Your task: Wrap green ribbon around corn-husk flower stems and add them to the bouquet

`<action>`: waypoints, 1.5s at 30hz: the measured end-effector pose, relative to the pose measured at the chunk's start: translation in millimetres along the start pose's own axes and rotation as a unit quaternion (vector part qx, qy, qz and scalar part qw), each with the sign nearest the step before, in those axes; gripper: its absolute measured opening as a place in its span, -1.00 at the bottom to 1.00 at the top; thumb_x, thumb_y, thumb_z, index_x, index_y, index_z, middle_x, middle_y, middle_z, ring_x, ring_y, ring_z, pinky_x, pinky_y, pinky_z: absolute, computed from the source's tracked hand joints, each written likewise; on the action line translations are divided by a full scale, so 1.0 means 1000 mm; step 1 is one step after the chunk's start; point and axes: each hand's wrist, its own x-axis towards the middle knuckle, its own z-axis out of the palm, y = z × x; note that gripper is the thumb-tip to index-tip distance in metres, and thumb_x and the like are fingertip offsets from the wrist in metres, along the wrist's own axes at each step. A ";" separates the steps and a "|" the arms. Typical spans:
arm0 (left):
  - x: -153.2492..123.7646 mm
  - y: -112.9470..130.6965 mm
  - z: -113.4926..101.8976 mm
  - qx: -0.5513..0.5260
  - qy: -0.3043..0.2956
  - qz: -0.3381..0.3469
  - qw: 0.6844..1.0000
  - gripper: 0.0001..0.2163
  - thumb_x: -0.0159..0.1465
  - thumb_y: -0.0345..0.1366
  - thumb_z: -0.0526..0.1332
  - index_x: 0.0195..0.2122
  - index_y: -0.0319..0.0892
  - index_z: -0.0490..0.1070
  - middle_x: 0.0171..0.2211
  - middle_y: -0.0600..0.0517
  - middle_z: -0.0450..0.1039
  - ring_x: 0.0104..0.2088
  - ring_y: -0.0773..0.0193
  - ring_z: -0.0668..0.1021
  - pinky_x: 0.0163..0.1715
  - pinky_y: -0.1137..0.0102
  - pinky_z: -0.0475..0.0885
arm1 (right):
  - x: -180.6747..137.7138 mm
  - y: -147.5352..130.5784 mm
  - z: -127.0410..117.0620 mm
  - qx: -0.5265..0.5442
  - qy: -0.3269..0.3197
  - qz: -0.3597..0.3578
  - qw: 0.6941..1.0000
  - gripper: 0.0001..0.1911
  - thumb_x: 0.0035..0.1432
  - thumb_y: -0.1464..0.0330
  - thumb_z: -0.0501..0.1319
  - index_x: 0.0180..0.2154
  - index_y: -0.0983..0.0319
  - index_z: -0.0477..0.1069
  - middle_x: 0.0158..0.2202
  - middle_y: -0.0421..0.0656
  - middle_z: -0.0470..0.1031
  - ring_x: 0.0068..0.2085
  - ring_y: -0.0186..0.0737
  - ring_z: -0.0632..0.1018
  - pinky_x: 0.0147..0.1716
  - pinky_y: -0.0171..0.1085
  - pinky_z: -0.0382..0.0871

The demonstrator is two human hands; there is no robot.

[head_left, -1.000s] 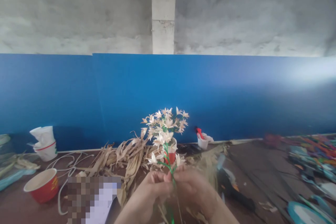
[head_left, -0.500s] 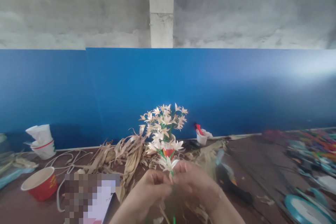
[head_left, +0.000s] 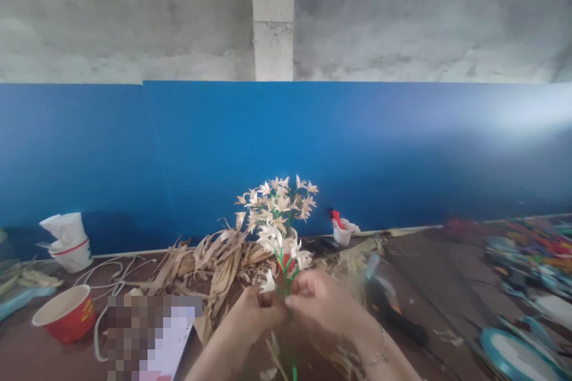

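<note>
My left hand (head_left: 255, 315) and my right hand (head_left: 322, 305) meet low in the middle, both pinched around a small sprig of cream paper flowers (head_left: 286, 253) on a thin green stem (head_left: 294, 370) that runs down between them. Just behind the sprig a larger bunch of the same cream flowers (head_left: 276, 199) stands upright in a red and white cup, mostly hidden by my sprig. Dried corn husks (head_left: 214, 262) lie heaped on the brown table to the left of my hands.
A red paper cup (head_left: 66, 314) stands at the left, white stacked cups (head_left: 68, 242) behind it, a white cord (head_left: 107, 277) between. A small white cup with a red tool (head_left: 343, 232) sits by the blue wall. Dark glue gun (head_left: 388, 306) and teal tape rolls (head_left: 513, 357) lie right.
The sprig in my hands has been turned and shifted: its blossoms dropped low half a second ago and now stand slightly higher. My hands stayed together, and my view drifted a little.
</note>
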 end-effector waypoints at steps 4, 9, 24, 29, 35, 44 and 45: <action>0.002 -0.002 0.000 -0.031 -0.011 -0.021 0.999 -0.83 -0.15 -0.37 0.25 -0.76 -0.22 0.26 -0.81 0.18 0.16 -0.74 0.51 0.14 -0.71 0.51 -0.04 | -0.003 -0.003 0.002 -0.023 0.012 -0.015 1.000 -0.87 0.00 0.38 0.13 -0.55 0.26 0.31 -0.73 -0.30 0.30 -0.66 -0.45 0.30 -0.69 -0.47 0.03; 0.008 -0.011 -0.004 -0.036 -0.013 -0.036 0.999 -0.89 -0.22 -0.41 0.30 -0.71 -0.25 0.35 -0.73 0.12 0.31 -0.69 0.44 0.29 -0.67 0.51 0.08 | -0.006 -0.013 0.004 -0.078 0.036 0.003 0.996 -0.86 -0.03 0.40 0.11 -0.59 0.26 0.26 -0.74 -0.31 0.25 -0.68 -0.47 0.25 -0.72 -0.47 -0.08; 0.018 -0.019 -0.004 0.057 0.029 0.012 0.998 -0.91 -0.18 -0.47 0.11 -0.68 -0.26 0.40 -0.73 0.15 0.29 -0.64 0.43 0.27 -0.62 0.52 0.10 | 0.001 -0.012 0.009 -0.179 0.112 0.012 0.977 -0.87 -0.10 0.42 0.11 -0.62 0.26 0.22 -0.72 -0.33 0.18 -0.64 -0.47 0.19 -0.67 -0.43 -0.08; 0.019 -0.019 -0.002 0.053 0.045 0.017 0.997 -0.94 -0.17 -0.46 0.12 -0.73 -0.22 0.30 -0.78 0.21 0.18 -0.71 0.48 0.17 -0.68 0.52 0.04 | 0.000 -0.013 0.009 -0.164 0.114 0.015 0.980 -0.85 -0.11 0.42 0.12 -0.64 0.26 0.21 -0.72 -0.33 0.18 -0.64 -0.48 0.18 -0.68 -0.44 -0.09; 0.015 -0.018 0.000 0.006 0.048 0.023 0.999 -0.92 -0.15 -0.42 0.17 -0.72 -0.20 0.28 -0.79 0.22 0.16 -0.73 0.50 0.13 -0.69 0.52 0.00 | 0.003 -0.009 0.008 -0.115 0.095 0.018 0.989 -0.85 -0.09 0.40 0.13 -0.64 0.28 0.27 -0.72 -0.32 0.20 -0.64 -0.48 0.20 -0.69 -0.45 -0.06; 0.019 -0.022 -0.001 -0.078 0.006 -0.015 0.997 -0.88 -0.20 -0.42 0.22 -0.73 -0.20 0.25 -0.83 0.22 0.15 -0.75 0.52 0.10 -0.69 0.52 -0.04 | 0.011 0.006 0.002 -0.003 0.034 0.027 0.999 -0.86 -0.05 0.34 0.16 -0.54 0.28 0.33 -0.70 -0.32 0.26 -0.65 -0.46 0.25 -0.67 -0.46 0.03; 0.020 -0.022 -0.002 -0.080 -0.003 -0.018 0.997 -0.88 -0.19 -0.42 0.23 -0.72 -0.20 0.26 -0.83 0.22 0.15 -0.76 0.53 0.08 -0.69 0.51 -0.07 | 0.011 0.006 0.001 -0.001 0.033 0.027 0.999 -0.86 -0.05 0.34 0.17 -0.55 0.28 0.32 -0.71 -0.33 0.25 -0.65 -0.47 0.24 -0.68 -0.46 0.02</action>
